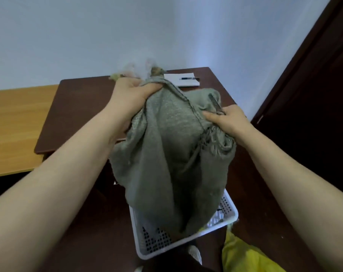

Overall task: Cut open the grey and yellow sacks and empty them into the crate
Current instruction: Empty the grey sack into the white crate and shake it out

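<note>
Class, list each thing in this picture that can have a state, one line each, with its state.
grey sack: held up, lower end hanging into the crate.
left hand: grips sack's bunched top.
right hand: grips sack's edge and a metal blade.
crate: upright, under the sack.
yellow sack: lying beside the crate.
pen: lying on paper.

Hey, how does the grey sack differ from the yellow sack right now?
The grey sack hangs over the white crate, gripped by the left hand and right hand; the yellow sack lies low beside the crate, untouched. The grey one is dull and mostly visible; the yellow one is bright and partly out of frame. Both are crumpled.
</note>
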A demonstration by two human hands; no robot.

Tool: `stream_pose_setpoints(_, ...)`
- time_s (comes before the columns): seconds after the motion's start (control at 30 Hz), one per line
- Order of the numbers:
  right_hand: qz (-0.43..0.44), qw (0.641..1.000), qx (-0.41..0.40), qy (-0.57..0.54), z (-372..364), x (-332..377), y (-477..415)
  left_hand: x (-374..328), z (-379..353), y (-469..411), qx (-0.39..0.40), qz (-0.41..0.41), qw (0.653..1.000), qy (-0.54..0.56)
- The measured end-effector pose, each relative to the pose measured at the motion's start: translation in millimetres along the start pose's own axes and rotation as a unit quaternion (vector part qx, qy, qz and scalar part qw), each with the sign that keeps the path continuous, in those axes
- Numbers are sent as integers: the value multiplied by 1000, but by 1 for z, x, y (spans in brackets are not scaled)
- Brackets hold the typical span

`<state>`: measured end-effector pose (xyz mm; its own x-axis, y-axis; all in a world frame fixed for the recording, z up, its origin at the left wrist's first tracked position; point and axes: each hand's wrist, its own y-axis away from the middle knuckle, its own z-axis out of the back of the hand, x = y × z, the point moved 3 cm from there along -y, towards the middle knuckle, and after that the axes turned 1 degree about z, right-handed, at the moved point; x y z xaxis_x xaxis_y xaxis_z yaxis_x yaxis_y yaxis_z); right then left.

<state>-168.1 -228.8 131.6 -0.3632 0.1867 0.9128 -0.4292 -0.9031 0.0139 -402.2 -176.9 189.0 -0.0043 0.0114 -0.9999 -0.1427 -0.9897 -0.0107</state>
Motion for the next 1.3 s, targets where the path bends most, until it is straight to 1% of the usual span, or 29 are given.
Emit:
stream_pose_setpoints(0.03,9,1000,-10,7,1,4,-1,0,-1,0,7,3,1000,7)
stream_pose_setpoints(0.1,51,997,-32,-55,6,16,-5,-5,1,-3,7,-3,998,54)
stream_pose_setpoints(0.13,55,995,-24,-78,3,18,-9,-6,3,-6,1,-2,998,61)
stream_pose_setpoints(0.17,46,997,-2,-62,-1,17,-9,-4,4,-7,-2,8,999,48)
stream_pose_setpoints(0.2,36,999,22,-15,-4,14,-7,1,5,-5,-5,17,1000,23)
stream_pose_setpoints(0.23,29,999,26,18,-6,15,-5,5,6,-4,-7,17,1000,1)
stream_pose_setpoints(0.27,37,999,4,13,-4,20,-5,8,7,-5,-9,12,1000,-8)
stream_pose_setpoints(0.33,68,994,-33,-74,1,31,-8,8,10,-7,-20,-1,1000,14)
stream_pose_setpoints(0.37,71,991,-25,-110,-1,35,-10,8,12,-9,-22,-1,1000,21)
stream_pose_setpoints(0.4,66,993,-1,-103,-7,36,-8,9,12,-9,-21,5,1000,15)
stream_pose_setpoints(0.47,59,997,50,-14,-19,29,-2,13,8,-7,-10,20,1000,1)
stream_pose_setpoints(0.5,60,996,66,3,-23,26,-1,15,5,-6,-2,19,1000,2)
stream_pose_setpoints(0.57,65,987,144,-39,-29,30,4,16,-2,-5,4,23,1000,21)
stream_pose_setpoints(0.63,60,960,261,-80,-41,35,13,14,-13,0,28,26,999,31)
stream_pose_setpoints(0.67,61,952,290,-74,-49,35,18,14,-20,2,46,28,998,34)
stream_pose_setpoints(0.7,68,953,288,-62,-56,32,21,14,-26,4,62,33,997,46)
stream_pose_setpoints(0.73,76,962,258,-49,-61,26,21,14,-30,6,74,41,994,67)
stream_pose_setpoints(0.8,64,984,157,-51,-59,21,19,17,-31,7,94,57,986,125)
stream_pose_setpoints(0.83,44,990,119,-63,-55,19,17,22,-26,7,108,58,984,132)
stream_pose_setpoints(0.87,20,992,93,-84,-49,18,15,33,-19,7,128,55,984,108)
stream_pose_setpoints(0.93,-20,985,70,-159,-36,21,11,71,-4,14,164,57,984,-30)
stream_pose_setpoints(1.0,-27,970,62,-233,-26,32,6,113,-6,38,234,98,955,-157)
stream_pose_setpoints(1.03,-23,965,64,-252,-24,41,5,132,-13,51,266,117,939,-185)
stream_pose_setpoints(1.07,-15,963,69,-260,-24,51,6,146,-21,61,273,126,934,-195)
stream_pose_setpoints(1.1,-5,961,74,-267,-25,61,7,155,-28,66,246,127,941,-195)
stream_pose_setpoints(1.13,4,958,73,-277,-25,70,9,161,-34,65,189,122,955,-193)
stream_pose_setpoints(1.2,20,946,59,-319,-18,85,10,156,-35,54,53,76,969,-227)
stream_pose_setpoints(1.23,30,933,52,-355,-10,90,8,147,-34,49,14,47,974,-223)
stream_pose_setpoints(1.3,55,896,41,-439,7,96,0,122,-33,40,5,-15,989,-144)
